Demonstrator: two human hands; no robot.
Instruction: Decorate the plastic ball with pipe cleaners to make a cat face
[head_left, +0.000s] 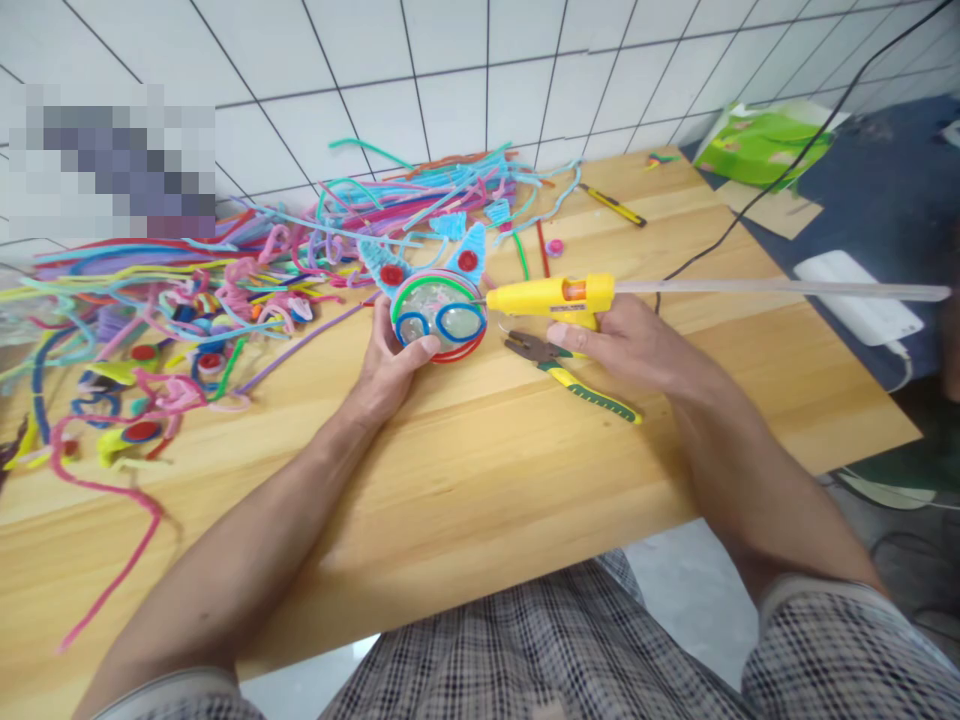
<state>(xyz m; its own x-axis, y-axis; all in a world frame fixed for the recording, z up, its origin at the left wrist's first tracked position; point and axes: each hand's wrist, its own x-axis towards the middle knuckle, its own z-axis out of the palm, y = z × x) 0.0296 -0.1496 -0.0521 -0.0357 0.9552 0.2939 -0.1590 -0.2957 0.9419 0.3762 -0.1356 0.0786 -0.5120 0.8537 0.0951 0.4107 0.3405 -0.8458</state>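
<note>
My left hand [394,365] is closed around a round clear craft piece [439,315], its thumb lying over the front. Blue pipe-cleaner rings, a green arc and a red rim decorate the piece, and two light-blue ears with red round centres rise from its top. In my right hand [626,340] is a yellow glue gun [551,295], a long translucent glue stick [780,289] jutting from its back. The gun's nozzle points left and meets or nearly meets the craft piece's right edge. Below the gun, pliers [574,380] with green and yellow handles lie on the table.
Colourful pipe cleaners [247,250] are heaped along the wall and left side of the wooden table [480,500]. A yellow utility knife [613,205] lies toward the back. A black cable [731,225] crosses the right edge, near a white power strip [855,295] and a green bag [765,145].
</note>
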